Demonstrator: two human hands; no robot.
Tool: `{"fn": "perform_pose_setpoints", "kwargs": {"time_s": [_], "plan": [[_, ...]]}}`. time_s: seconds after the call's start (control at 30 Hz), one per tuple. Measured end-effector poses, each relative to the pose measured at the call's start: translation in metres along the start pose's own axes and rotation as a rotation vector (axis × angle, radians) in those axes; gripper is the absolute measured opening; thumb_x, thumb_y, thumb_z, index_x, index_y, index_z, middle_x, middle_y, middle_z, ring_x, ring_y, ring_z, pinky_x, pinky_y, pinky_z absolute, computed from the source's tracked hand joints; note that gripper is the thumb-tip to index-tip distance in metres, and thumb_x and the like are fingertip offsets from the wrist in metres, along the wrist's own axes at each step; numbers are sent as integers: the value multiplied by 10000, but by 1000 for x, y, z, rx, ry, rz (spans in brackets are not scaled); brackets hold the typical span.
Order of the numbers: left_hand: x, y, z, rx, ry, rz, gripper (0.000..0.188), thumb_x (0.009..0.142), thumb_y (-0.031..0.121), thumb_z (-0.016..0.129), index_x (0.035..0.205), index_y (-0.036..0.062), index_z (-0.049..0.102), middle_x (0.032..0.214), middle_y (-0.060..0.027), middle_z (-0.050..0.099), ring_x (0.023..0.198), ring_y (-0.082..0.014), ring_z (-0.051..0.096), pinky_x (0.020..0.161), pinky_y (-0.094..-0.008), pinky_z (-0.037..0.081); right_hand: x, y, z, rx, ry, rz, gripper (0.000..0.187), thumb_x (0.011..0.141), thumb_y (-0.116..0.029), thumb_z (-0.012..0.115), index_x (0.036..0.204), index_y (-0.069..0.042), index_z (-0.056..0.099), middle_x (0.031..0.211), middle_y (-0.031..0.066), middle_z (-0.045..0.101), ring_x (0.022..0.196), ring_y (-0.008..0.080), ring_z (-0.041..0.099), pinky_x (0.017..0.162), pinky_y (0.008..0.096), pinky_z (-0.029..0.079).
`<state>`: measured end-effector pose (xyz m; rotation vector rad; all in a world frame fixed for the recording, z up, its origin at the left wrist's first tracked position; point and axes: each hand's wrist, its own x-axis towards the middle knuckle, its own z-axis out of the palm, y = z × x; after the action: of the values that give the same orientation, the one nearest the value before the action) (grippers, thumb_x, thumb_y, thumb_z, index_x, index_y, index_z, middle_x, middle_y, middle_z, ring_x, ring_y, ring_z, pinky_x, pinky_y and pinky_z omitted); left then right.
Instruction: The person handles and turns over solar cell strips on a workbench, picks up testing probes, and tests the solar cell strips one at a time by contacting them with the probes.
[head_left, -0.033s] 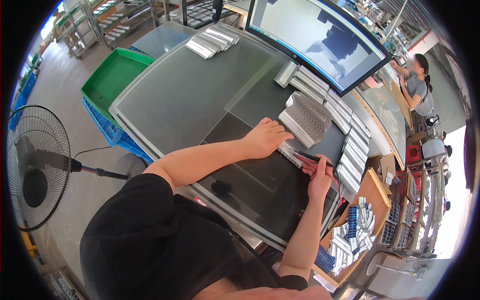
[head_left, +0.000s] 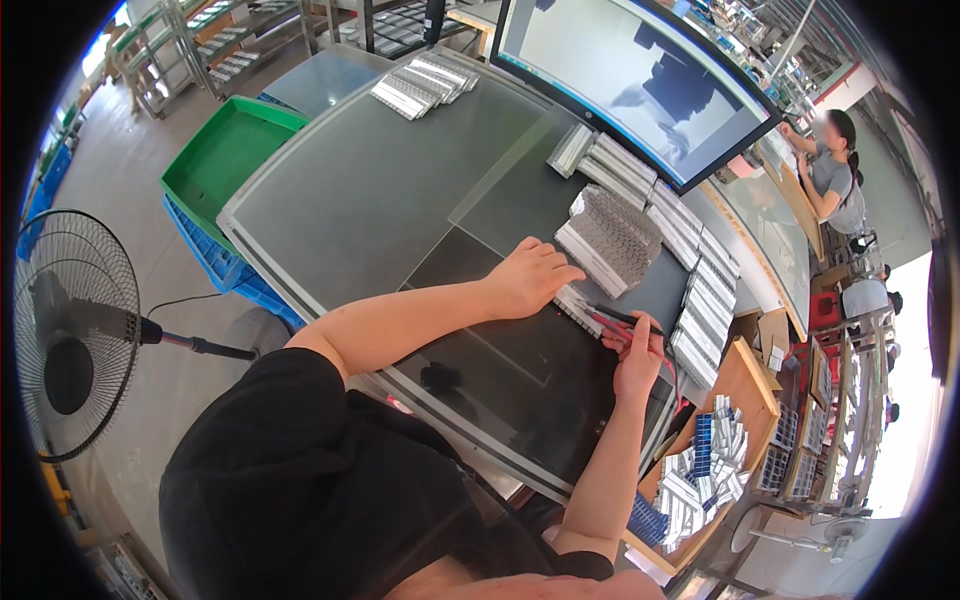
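My left hand [head_left: 533, 280] lies low over the dark work surface. Its fingers are curled together on the near left end of a narrow silvery strip [head_left: 574, 303]. In my right hand [head_left: 638, 358] is a pair of red and black test probes [head_left: 612, 328], gripped between closed fingers. Their tips point left, close to the strip; whether they touch it I cannot tell. Just beyond both hands rests a stack of patterned grey sheets [head_left: 612, 240]. A red lead [head_left: 678, 385] trails down beside my right wrist.
A monitor [head_left: 640, 80] stands behind the table. Rows of silvery strips [head_left: 705, 330] line the right side, with another pile [head_left: 425, 85] at the far left. A wooden box [head_left: 758, 400] of strips sits lower right. Left are a green tray [head_left: 225, 150] and a fan [head_left: 75, 340].
My right hand and the probes have shifted very slightly to the left. My left hand stays in place.
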<state>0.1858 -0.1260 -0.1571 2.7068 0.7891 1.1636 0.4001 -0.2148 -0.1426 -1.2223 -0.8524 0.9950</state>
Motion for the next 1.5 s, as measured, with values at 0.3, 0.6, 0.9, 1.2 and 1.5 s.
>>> {"fn": "perform_pose_setpoints", "kwargs": {"time_s": [0.3, 0.6, 0.9, 1.2, 1.5], "plan": [[-3, 4, 1, -10, -16, -20, 308, 761, 101, 568, 1068, 123, 587, 855, -20, 548, 868, -206, 506, 806, -357, 349, -2, 3, -4, -13, 3, 9, 281, 960, -251, 463, 1057, 8, 517, 828, 145, 635, 678, 220, 654, 566, 263, 523], [0, 4, -5, -15, -83, -61, 315, 792, 102, 588, 1105, 138, 577, 882, -22, 558, 880, -206, 511, 856, -357, 348, 0, 4, -5, 18, -25, -10, 277, 959, -244, 466, 1058, 11, 509, 828, 145, 634, 690, 223, 658, 563, 260, 525], [-10, 16, -42, 17, -128, 17, 350, 765, 101, 596, 1114, 121, 573, 893, -33, 554, 879, -213, 515, 862, -357, 351, 6, 9, -15, 272, 84, 21, 237, 953, -251, 480, 1004, -23, 521, 803, 132, 643, 635, 216, 647, 510, 281, 525], [-8, 23, -34, 28, -117, 6, 308, 802, 152, 595, 1107, 146, 556, 899, -34, 571, 923, -218, 510, 810, -378, 380, 6, 10, -20, 253, 91, 23, 236, 954, -264, 477, 1003, -39, 529, 792, 120, 641, 625, 205, 637, 506, 275, 504], [44, -35, 13, 59, -94, -8, 312, 780, 133, 609, 1086, 140, 554, 1019, -17, 588, 995, -225, 491, 862, -366, 391, 8, 9, -14, 218, 52, 38, 245, 956, -255, 473, 1028, -25, 519, 803, 133, 638, 641, 222, 647, 514, 279, 511]]}}
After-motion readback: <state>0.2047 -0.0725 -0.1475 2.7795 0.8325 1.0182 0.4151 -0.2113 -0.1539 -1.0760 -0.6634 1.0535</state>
